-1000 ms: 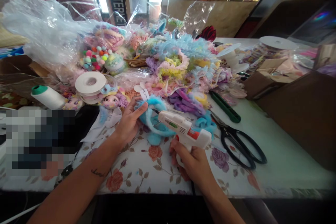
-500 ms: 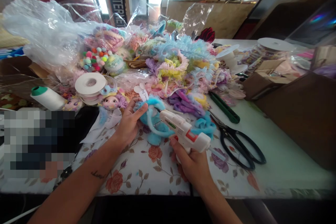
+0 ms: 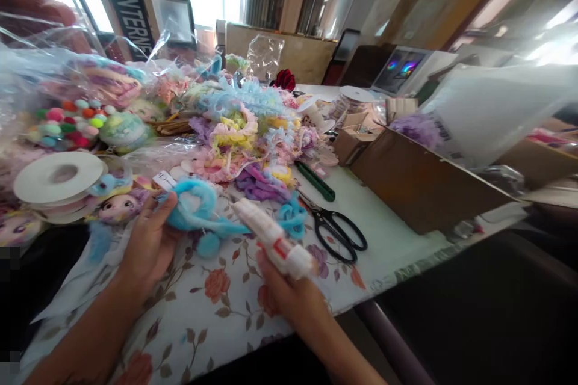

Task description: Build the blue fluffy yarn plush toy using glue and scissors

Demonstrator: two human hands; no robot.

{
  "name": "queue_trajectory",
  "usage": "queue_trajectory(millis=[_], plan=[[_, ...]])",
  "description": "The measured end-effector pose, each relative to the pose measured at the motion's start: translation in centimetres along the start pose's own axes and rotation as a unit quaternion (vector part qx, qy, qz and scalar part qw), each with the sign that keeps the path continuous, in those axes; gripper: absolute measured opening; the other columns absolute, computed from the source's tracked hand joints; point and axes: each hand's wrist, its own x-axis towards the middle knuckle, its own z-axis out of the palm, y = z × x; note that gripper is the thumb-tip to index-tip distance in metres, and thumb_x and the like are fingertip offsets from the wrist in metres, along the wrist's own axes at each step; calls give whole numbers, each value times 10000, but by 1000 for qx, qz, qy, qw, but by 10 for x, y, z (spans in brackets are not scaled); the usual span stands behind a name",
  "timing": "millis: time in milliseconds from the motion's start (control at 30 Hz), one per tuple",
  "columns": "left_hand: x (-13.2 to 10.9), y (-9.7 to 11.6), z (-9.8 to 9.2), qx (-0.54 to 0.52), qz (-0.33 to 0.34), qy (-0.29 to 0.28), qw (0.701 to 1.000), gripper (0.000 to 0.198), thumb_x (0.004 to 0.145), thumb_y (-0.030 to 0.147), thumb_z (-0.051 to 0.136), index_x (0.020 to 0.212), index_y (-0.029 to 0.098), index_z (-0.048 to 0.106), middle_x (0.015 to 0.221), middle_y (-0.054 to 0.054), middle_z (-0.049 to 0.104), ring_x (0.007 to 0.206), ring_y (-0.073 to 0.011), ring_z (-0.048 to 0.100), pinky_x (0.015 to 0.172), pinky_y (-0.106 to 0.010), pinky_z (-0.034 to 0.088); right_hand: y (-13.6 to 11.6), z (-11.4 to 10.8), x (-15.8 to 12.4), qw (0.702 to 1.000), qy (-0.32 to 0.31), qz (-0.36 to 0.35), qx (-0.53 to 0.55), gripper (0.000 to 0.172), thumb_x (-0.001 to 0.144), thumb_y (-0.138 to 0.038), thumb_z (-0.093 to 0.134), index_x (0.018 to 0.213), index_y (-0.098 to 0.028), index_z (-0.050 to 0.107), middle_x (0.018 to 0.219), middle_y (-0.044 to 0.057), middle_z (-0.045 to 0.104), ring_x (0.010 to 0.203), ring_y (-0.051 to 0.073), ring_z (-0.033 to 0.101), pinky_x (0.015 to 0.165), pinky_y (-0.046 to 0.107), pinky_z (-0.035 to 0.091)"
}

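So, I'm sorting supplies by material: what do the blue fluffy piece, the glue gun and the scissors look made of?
The blue fluffy piece, in the left hand: soft fuzzy yarn or plush, matte, edges hazy. The glue gun, in the right hand: white plastic, smooth, glossy. The scissors: black handles, likely plastic; blades probably metal, too blurred to confirm.

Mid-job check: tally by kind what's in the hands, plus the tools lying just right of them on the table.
Glue gun: 1, in the right hand
Blue fluffy piece: 1, in the left hand
Black-handled scissors: 1
Green-handled tool: 1
Total: 4
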Motion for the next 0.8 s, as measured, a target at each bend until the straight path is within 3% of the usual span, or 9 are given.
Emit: queue_trajectory(millis=[67,167,233,367,467,633,733,800], plan=[[0,0,0,0,-3,3,1000,443,635,250,946,959,184,652,806,52,719,683,-99,660,620,-160,556,16,-26,9,994,61,85,-40,367,910,-543,627,715,-234,669,536,5,648,458,190,609,417,285,470],[-2,1,2,-5,-9,2,1000,453,619,252,954,934,183,637,782,52,715,665,-99,656,578,-148,538,59,-80,40,970,138,162,-117,431,883,-577,611,652,-217,663,521,35,648,516,221,643,515,315,510],[-3,1,3,-12,-11,0,1000,450,617,236,952,939,185,640,789,52,720,638,-94,644,539,-142,524,93,-117,69,939,144,242,-198,386,850,-552,605,718,-196,680,544,47,665,509,223,645,558,332,528],[-2,-1,2,-27,-15,-8,999,408,624,205,939,926,176,666,796,39,726,638,-108,659,539,-162,563,144,-165,113,924,132,268,-238,241,782,-417,625,648,-217,609,573,84,667,648,285,706,656,374,542],[0,-2,1,-37,-25,0,999,330,664,174,907,896,169,672,806,24,724,661,-130,685,559,-193,603,164,-171,128,928,97,255,-255,227,738,-406,656,610,-245,560,619,95,668,818,337,726,714,382,531],[2,-1,2,-37,-57,35,997,53,901,128,670,927,168,691,845,-15,735,690,-146,711,604,-239,644,182,-160,141,929,55,238,-276,244,791,-455,592,757,-215,626,747,102,715,827,312,735,718,363,541],[3,2,5,-46,-83,49,994,160,989,157,547,938,154,698,847,-41,741,718,-164,725,638,-279,662,183,-165,139,924,41,221,-309,280,805,-476,580,797,-203,643,800,133,736,828,319,740,719,366,544],[3,5,7,-58,-97,64,992,171,999,162,539,930,141,694,833,-45,739,734,-172,729,670,-304,671,175,-173,130,919,24,199,-339,314,781,-524,610,739,-214,640,733,138,721,773,344,733,691,393,535]])
